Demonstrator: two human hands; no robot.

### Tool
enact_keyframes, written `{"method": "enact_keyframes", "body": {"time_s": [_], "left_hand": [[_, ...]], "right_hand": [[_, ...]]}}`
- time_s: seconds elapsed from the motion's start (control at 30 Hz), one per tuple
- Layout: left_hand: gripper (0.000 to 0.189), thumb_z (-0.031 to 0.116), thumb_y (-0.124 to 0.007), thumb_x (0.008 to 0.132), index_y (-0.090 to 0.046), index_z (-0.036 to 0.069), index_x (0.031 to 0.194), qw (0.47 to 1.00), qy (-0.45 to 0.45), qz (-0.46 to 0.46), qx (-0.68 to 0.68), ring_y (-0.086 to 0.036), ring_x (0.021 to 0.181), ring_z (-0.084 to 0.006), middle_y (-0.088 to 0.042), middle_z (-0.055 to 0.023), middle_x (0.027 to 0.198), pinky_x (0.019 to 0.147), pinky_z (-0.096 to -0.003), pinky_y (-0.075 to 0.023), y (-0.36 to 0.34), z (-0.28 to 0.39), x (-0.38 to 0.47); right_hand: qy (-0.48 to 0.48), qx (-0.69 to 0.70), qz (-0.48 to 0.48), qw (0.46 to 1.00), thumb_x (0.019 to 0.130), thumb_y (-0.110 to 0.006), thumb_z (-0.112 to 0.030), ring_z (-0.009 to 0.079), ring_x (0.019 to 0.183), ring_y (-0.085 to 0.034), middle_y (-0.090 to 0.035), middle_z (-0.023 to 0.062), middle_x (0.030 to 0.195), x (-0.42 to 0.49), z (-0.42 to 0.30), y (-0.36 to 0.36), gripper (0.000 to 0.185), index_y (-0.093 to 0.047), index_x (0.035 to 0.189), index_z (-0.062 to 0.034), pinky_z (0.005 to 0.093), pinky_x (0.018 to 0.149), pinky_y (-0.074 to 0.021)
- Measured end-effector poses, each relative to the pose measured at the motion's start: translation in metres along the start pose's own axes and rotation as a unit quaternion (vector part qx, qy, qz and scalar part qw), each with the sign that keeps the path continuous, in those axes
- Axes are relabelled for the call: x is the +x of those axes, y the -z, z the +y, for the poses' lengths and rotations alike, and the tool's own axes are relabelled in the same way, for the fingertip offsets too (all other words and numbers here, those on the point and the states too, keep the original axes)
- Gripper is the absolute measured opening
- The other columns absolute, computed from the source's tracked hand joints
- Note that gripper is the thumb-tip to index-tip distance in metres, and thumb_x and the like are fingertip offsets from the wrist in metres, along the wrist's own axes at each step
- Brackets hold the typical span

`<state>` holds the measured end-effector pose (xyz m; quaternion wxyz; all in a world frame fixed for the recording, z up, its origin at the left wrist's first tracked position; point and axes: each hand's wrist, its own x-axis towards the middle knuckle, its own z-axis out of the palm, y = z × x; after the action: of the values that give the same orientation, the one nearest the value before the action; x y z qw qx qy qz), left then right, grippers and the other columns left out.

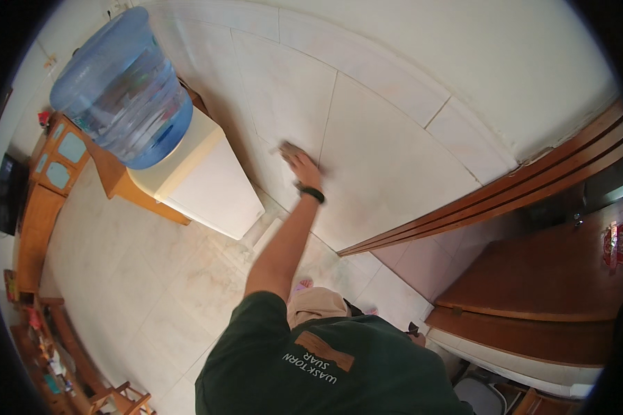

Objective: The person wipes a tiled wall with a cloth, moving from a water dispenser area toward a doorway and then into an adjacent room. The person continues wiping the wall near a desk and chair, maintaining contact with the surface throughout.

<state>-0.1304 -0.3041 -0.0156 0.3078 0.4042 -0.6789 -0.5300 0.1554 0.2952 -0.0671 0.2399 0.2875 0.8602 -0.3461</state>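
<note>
My left hand [305,168], with a dark band at the wrist, is stretched out to the tiled wall [379,150]. Beneath its fingers a greyish-brown cloth [290,149] lies pressed against the tiles; hand and cloth are slightly blurred. Low at my right side, mostly hidden by my dark green T-shirt, my right hand [418,339] shows only in part. A small dark object [413,328] is at its fingers, and whether the hand grips it is unclear.
Left of my arm stands a white water dispenser [218,181] with a blue water bottle [130,98] on top. A wooden door frame [446,212] edges the wall at right, near a brown wooden surface [529,280]. Wooden furniture [34,244] lines the far left.
</note>
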Motion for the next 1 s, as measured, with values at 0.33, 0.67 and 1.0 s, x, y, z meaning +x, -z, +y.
{"method": "enact_keyframes", "body": {"time_s": [0.33, 0.67, 1.0], "left_hand": [[0.03, 0.008, -0.056, 0.083, -0.052, -0.002, 0.111, 0.85, -0.51, -0.127, -0.022, -0.011, 0.136, -0.0531, -0.016, -0.0288, 0.148, 0.11, -0.0614, -0.0115, 0.025, 0.155, -0.216], [0.05, 0.018, -0.034, 0.097, -0.025, -0.008, 0.138, 0.98, -0.125, 0.025, -0.151, -0.017, 0.137, -0.0385, -0.015, -0.0262, 0.15, 0.114, -0.0423, -0.0138, 0.046, 0.126, -0.034], [0.063, 0.014, -0.045, 0.091, -0.013, -0.009, 0.141, 0.971, -0.141, -0.148, -0.125, -0.017, 0.133, -0.0469, -0.013, -0.0328, 0.146, 0.113, -0.0431, -0.0113, -0.03, 0.047, -0.271]], "right_hand": [[0.047, 0.044, -0.034, 0.997, 0.076, -0.067, -0.012, 0.0246, 0.085, -0.06, -0.06, 0.015, 0.095, 0.033, -0.033, 0.0, 0.036, -0.057, 0.105, 0.0071, 0.0394, 0.073, -0.0468], [0.051, 0.033, 0.005, 0.998, 0.076, -0.067, -0.017, 0.0242, 0.08, -0.06, -0.062, 0.0149, 0.089, 0.019, -0.041, -0.008, 0.037, -0.058, 0.103, 0.0071, 0.0384, 0.069, -0.0459], [0.018, -0.001, -0.004, 1.0, 0.074, -0.068, -0.009, 0.0221, 0.069, -0.061, -0.06, 0.0111, 0.082, 0.005, -0.011, 0.006, 0.026, -0.059, 0.095, 0.0038, 0.0381, 0.057, -0.0494]]}}
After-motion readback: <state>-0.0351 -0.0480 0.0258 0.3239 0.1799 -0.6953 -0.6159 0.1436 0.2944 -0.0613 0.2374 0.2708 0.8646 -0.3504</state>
